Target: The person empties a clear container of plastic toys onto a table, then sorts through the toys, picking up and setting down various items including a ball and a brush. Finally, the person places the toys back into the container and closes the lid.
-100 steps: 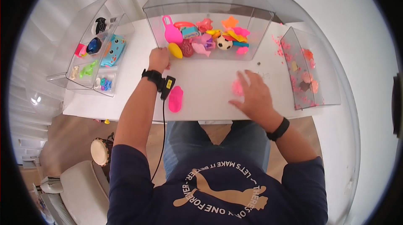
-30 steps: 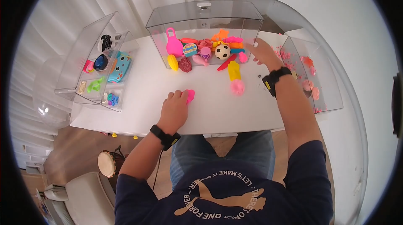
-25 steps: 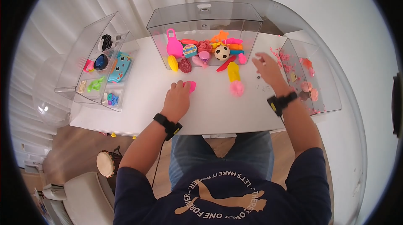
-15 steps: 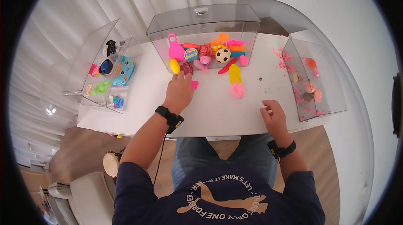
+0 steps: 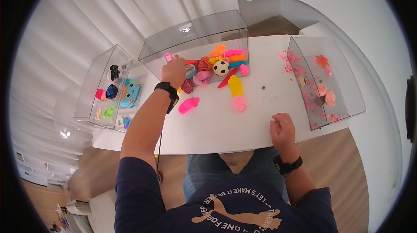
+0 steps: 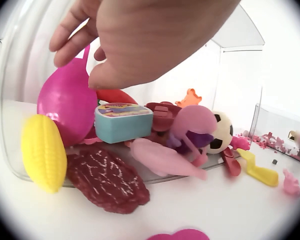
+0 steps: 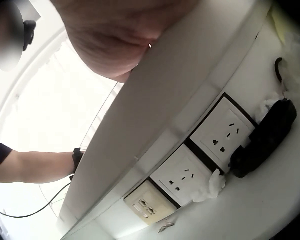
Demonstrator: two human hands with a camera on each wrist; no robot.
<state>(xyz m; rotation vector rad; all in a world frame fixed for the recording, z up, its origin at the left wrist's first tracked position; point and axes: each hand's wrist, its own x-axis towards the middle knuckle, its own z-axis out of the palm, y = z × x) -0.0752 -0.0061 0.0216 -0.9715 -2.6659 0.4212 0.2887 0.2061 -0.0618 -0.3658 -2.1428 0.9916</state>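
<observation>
My left hand reaches into the clear middle bin, at the handle of a pink paddle-shaped toy. In the left wrist view its fingers are spread and loosely bent, with a gap to the thumb; the handle shows just behind them. Below it are a toy corn cob, a marbled toy steak and a teal toy box. A pink slipper-shaped piece lies on the table in front. My right hand rests near the table's front edge, fingers loosely curled, holding nothing.
A yellow piece and a round pink piece lie mid-table. The bin also holds a toy football. A clear bin with pink bits stands right, a compartmented toy box left. Wall sockets show in the right wrist view.
My left hand has gone from the pink slipper-shaped piece to the paddle in the bin, uncovering the piece. My right hand has drawn back from the bin's right side to the table's front edge.
</observation>
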